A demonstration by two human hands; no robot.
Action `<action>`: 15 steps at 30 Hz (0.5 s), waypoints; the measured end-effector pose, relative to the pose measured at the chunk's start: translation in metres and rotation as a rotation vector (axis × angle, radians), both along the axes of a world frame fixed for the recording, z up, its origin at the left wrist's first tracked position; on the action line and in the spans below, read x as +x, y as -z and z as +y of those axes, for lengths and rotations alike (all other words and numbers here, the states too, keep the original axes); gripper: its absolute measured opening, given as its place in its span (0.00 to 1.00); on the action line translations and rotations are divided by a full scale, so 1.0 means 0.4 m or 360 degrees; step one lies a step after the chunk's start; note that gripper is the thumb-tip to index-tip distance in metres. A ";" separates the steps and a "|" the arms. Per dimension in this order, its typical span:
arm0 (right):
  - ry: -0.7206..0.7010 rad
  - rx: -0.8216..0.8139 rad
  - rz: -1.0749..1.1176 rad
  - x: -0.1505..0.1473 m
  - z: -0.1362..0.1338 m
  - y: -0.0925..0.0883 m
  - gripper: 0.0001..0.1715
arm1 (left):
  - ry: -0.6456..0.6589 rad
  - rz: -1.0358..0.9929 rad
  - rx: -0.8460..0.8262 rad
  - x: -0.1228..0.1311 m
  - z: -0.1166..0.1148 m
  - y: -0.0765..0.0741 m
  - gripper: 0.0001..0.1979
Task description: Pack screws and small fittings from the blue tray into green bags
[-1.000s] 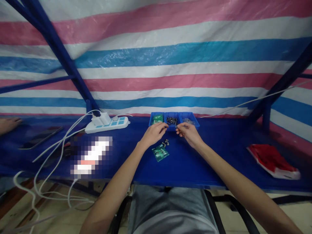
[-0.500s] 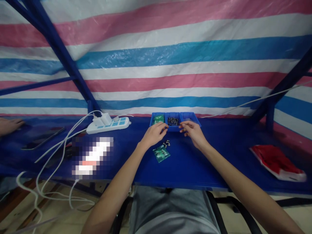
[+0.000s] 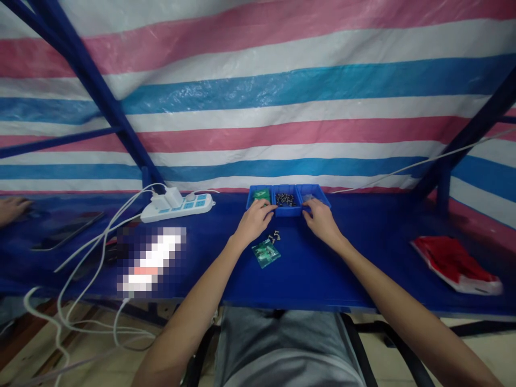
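Note:
Three blue bins (image 3: 288, 212) stand side by side at the back of the blue table. Green packets (image 3: 261, 194) fill the left one, and small black-and-silver screws (image 3: 285, 200) the middle one. Some clear plastic shows in the right one. My left hand (image 3: 255, 219) rests at the front of the left and middle bins, fingers bent, thumb apart, nothing visible in it. Over the front edge of the right bin reaches my right hand (image 3: 321, 219), thumb apart and fingertips partly hidden. Between my forearms lie a green clear packet (image 3: 266, 253) and several loose screws (image 3: 274, 236).
A white power strip (image 3: 179, 209) with plugs and trailing white cables (image 3: 105, 242) sits left. Near it are a blurred-out bright object (image 3: 153, 260), a dark phone (image 3: 68, 231) and another person's hand (image 3: 14, 208). A red-and-white packet (image 3: 457, 264) lies right. Striped sheeting (image 3: 282, 129) hangs behind.
My right hand has moved forward, its fingers now reaching into the right bin, with the thumb farther from the fingers. My left hand stays nearly in place. The view has shifted slightly.

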State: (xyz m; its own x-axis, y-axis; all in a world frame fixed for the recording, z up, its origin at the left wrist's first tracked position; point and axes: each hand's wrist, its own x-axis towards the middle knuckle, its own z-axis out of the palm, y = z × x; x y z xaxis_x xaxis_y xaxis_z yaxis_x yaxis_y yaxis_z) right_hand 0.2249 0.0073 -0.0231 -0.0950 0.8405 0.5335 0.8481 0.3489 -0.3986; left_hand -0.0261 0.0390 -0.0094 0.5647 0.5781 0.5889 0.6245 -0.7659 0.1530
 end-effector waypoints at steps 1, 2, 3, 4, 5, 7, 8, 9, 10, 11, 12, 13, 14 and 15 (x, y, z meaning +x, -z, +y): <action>-0.0022 0.0012 0.0017 0.002 0.003 0.001 0.13 | 0.0020 -0.0019 0.0002 0.001 0.002 0.002 0.14; -0.0040 0.0022 0.0030 0.004 0.004 0.001 0.13 | 0.0039 -0.0035 0.0003 0.002 0.003 0.003 0.14; -0.0052 0.0028 0.0038 0.006 0.005 0.001 0.12 | 0.0059 -0.0047 0.0002 0.002 0.005 0.004 0.14; -0.0057 0.0029 0.0043 0.006 0.005 0.000 0.12 | 0.0078 -0.0058 -0.0002 0.002 0.006 0.004 0.14; -0.0054 0.0026 0.0046 0.007 0.005 0.000 0.12 | 0.0096 -0.0067 -0.0009 0.003 0.007 0.004 0.14; -0.0038 0.0004 0.0049 0.007 0.003 -0.002 0.12 | 0.0119 -0.0083 -0.0026 0.003 0.006 0.003 0.14; -0.0030 -0.0010 0.0050 0.007 0.002 -0.003 0.13 | 0.0123 -0.0087 -0.0033 0.003 0.005 0.001 0.14; -0.0025 -0.0021 0.0051 0.007 -0.001 -0.005 0.13 | 0.0121 -0.0090 -0.0039 0.003 0.003 -0.002 0.13; -0.0021 -0.0023 0.0053 0.005 -0.005 -0.009 0.13 | 0.0115 -0.0091 -0.0046 0.003 -0.001 -0.005 0.13; -0.0020 -0.0012 0.0058 0.002 -0.010 -0.013 0.14 | 0.0104 -0.0090 -0.0055 0.003 -0.005 -0.010 0.13; -0.0029 0.0006 0.0063 -0.004 -0.016 -0.019 0.14 | 0.0089 -0.0091 -0.0069 0.003 -0.009 -0.014 0.13; -0.0056 0.0025 0.0067 -0.011 -0.024 -0.024 0.14 | 0.0073 -0.0093 -0.0087 0.003 -0.014 -0.019 0.12; -0.0109 0.0038 0.0074 -0.021 -0.032 -0.029 0.14 | 0.0056 -0.0097 -0.0106 0.002 -0.018 -0.024 0.12; -0.0207 0.0019 0.0076 -0.033 -0.041 -0.034 0.14 | 0.0039 -0.0098 -0.0124 0.001 -0.021 -0.028 0.12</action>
